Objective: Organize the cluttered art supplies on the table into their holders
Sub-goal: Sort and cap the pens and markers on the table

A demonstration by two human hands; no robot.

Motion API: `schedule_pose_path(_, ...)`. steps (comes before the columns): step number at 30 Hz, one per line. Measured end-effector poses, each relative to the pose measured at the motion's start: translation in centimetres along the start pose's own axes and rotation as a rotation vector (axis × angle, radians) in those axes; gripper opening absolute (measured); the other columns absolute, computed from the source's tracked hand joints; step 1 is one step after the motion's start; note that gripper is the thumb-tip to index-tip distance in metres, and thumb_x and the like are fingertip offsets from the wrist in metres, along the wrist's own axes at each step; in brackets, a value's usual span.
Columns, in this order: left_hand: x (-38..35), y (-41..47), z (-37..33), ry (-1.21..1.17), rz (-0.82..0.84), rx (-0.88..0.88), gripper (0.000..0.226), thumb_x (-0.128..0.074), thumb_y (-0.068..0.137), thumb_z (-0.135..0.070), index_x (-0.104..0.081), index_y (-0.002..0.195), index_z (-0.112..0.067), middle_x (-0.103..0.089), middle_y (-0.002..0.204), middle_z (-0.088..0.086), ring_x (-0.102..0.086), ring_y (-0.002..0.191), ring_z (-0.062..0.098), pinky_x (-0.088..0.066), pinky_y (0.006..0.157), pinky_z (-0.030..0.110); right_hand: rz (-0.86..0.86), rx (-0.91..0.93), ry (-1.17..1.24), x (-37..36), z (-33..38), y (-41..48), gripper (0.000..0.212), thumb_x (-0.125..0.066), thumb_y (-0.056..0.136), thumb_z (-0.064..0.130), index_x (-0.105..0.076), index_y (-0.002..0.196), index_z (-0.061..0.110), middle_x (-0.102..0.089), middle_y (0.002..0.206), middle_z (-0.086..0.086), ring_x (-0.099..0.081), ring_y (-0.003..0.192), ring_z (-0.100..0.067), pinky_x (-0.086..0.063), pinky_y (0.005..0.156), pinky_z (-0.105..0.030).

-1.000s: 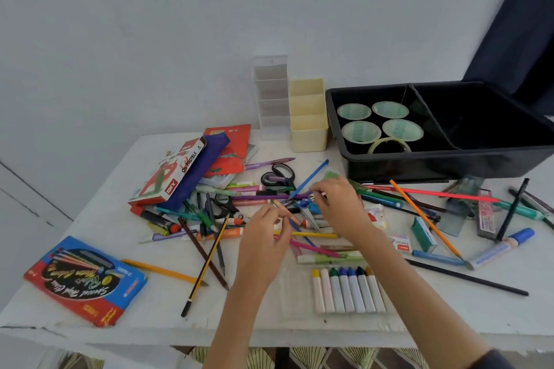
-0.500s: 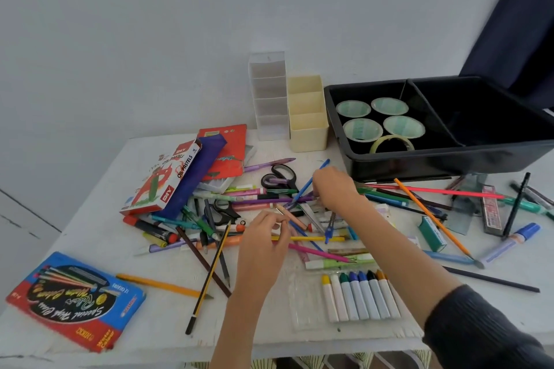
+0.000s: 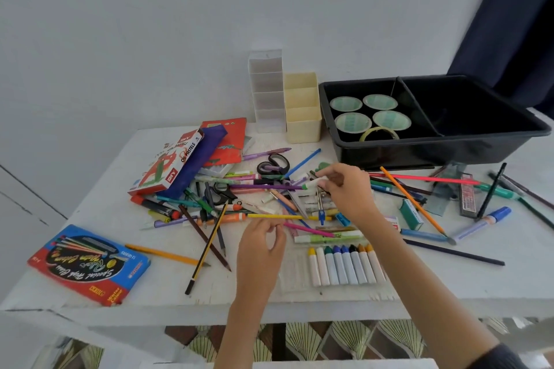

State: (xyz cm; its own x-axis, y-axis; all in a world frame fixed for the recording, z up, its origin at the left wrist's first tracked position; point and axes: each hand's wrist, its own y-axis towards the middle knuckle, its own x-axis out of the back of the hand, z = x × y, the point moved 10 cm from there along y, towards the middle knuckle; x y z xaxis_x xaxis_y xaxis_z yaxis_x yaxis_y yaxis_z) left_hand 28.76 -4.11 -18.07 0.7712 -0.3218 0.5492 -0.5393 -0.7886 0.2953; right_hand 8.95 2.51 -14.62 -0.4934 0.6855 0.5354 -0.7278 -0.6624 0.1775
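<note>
Pens, pencils and markers lie in a heap [image 3: 269,198] across the white table [image 3: 99,204]. My right hand [image 3: 347,189] hovers over the heap and pinches a white stick with a green tip [image 3: 313,183]. A metal compass with a blue end [image 3: 321,207] hangs just under that hand. My left hand [image 3: 260,246] sits nearer me with curled fingertips right below a yellow pencil [image 3: 293,216]; whether they hold anything is unclear. A clear holder [image 3: 265,90] and a cream holder [image 3: 302,120] stand at the back.
A black divided bin [image 3: 434,148] at the back right holds tape rolls [image 3: 353,123]. An oil pastels box [image 3: 168,165] lies at the left, a blue pencil box [image 3: 87,263] at the front left. Crayons in a row [image 3: 344,263] lie near the front edge. Scissors [image 3: 273,164] rest behind the heap.
My right hand has lifted and turned, now holding the green-tipped white stick above the heap. My left hand has drawn back slightly toward me.
</note>
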Motion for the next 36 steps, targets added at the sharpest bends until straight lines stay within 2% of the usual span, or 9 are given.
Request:
schedule_pose_path(4, 0.3, -2.5, 0.9, -0.007, -0.045, 0.130, 0.022, -0.060, 0.088, -0.014, -0.061, 0.110, -0.019, -0.053, 0.104, -0.007, -0.052, 0.098, 0.008, -0.047, 0.078, 0.025, 0.002, -0.047, 0.206, 1.3, 0.3, -4.4, 0.026, -0.069, 0.081, 0.009, -0.066, 0.105, 0.019, -0.067, 0.087, 0.006, -0.062, 0.079, -0.003, -0.049, 0.068, -0.008)
schedule_pose_path(9, 0.2, -5.6, 1.3, -0.061, -0.061, 0.194, 0.023, -0.062, 0.087, -0.013, -0.061, 0.110, -0.017, -0.053, 0.106, -0.004, -0.054, 0.100, 0.010, -0.047, 0.078, 0.024, 0.061, -0.086, 0.368, 0.0, -0.4, -10.3, 0.012, -0.068, 0.084, 0.014, -0.070, 0.093, 0.021, -0.072, 0.080, 0.008, -0.067, 0.075, -0.004, -0.054, 0.071, -0.018)
schedule_pose_path(11, 0.1, -6.5, 1.1, -0.060, -0.068, 0.187, 0.022, -0.061, 0.087, -0.012, -0.062, 0.109, -0.017, -0.054, 0.105, -0.005, -0.054, 0.100, 0.011, -0.045, 0.078, 0.020, 0.031, -0.007, 0.320, -0.2, -0.5, -12.0, 0.010, -0.068, 0.084, 0.012, -0.070, 0.093, 0.018, -0.071, 0.079, 0.009, -0.065, 0.075, 0.000, -0.052, 0.071, -0.013)
schedule_pose_path(15, -0.5, -7.7, 0.6, -0.017, -0.018, 0.146, 0.025, -0.058, 0.090, -0.014, -0.062, 0.115, -0.015, -0.054, 0.113, -0.006, -0.051, 0.111, 0.011, -0.046, 0.095, 0.033, 0.020, 0.299, 0.083, -1.3, 0.8, -15.0, 0.017, -0.069, 0.082, 0.004, -0.071, 0.097, 0.013, -0.068, 0.086, 0.008, -0.059, 0.084, 0.005, -0.045, 0.076, -0.006)
schedule_pose_path(18, -1.1, -8.3, 0.0, 0.103, 0.053, 0.102, 0.031, -0.051, 0.095, -0.019, -0.057, 0.125, -0.016, -0.046, 0.137, -0.003, -0.038, 0.128, 0.014, -0.031, 0.105, 0.023, 0.046, 0.525, -0.097, -2.7, 1.8, -16.9, 0.021, -0.070, 0.077, -0.002, -0.071, 0.096, 0.007, -0.070, 0.091, -0.002, -0.063, 0.087, -0.009, -0.048, 0.079, -0.015)
schedule_pose_path(21, -2.3, -8.7, -1.1, 0.261, 0.161, -0.015, 0.035, -0.041, 0.099, -0.025, -0.051, 0.132, -0.022, -0.031, 0.149, -0.009, -0.027, 0.136, 0.013, -0.027, 0.110, 0.027, 0.037, 0.611, -0.212, -3.5, 1.8, -17.9, 0.032, -0.077, 0.065, -0.009, -0.072, 0.094, 0.002, -0.071, 0.091, -0.008, -0.066, 0.084, -0.019, -0.054, 0.073, -0.026)
schedule_pose_path(30, -3.1, -9.6, -0.4, 0.353, 0.268, 0.047, 0.041, -0.030, 0.101, -0.030, -0.034, 0.142, -0.029, -0.026, 0.151, -0.015, -0.011, 0.142, 0.004, -0.011, 0.112, 0.026, 0.024, 0.616, -0.345, -4.8, 0.7, -17.9, 0.043, -0.081, 0.057, -0.009, -0.071, 0.098, 0.001, -0.071, 0.096, -0.007, -0.064, 0.092, -0.021, -0.056, 0.077, -0.031)
schedule_pose_path(33, -3.2, -9.7, -0.3, 0.355, 0.284, 0.046, 0.042, -0.029, 0.101, -0.031, -0.031, 0.143, -0.031, -0.022, 0.152, -0.016, -0.008, 0.142, 0.003, -0.009, 0.112, 0.026, 0.025, 0.582, -0.336, -4.8, 0.9, -17.6, 0.035, -0.075, 0.061, -0.011, -0.072, 0.093, 0.002, -0.071, 0.090, -0.006, -0.063, 0.089, -0.021, -0.056, 0.076, -0.034)
schedule_pose_path(36, -3.3, -9.9, -0.2, 0.351, 0.301, 0.053, 0.042, -0.028, 0.101, -0.032, -0.030, 0.143, -0.032, -0.020, 0.152, -0.017, -0.006, 0.142, 0.003, -0.007, 0.111, 0.025, 0.004, 0.521, -0.246, -4.0, 1.4, -17.1, 0.018, -0.060, 0.075, 0.002, -0.072, 0.088, 0.007, -0.070, 0.085, -0.001, -0.058, 0.086, -0.017, -0.054, 0.074, -0.033)
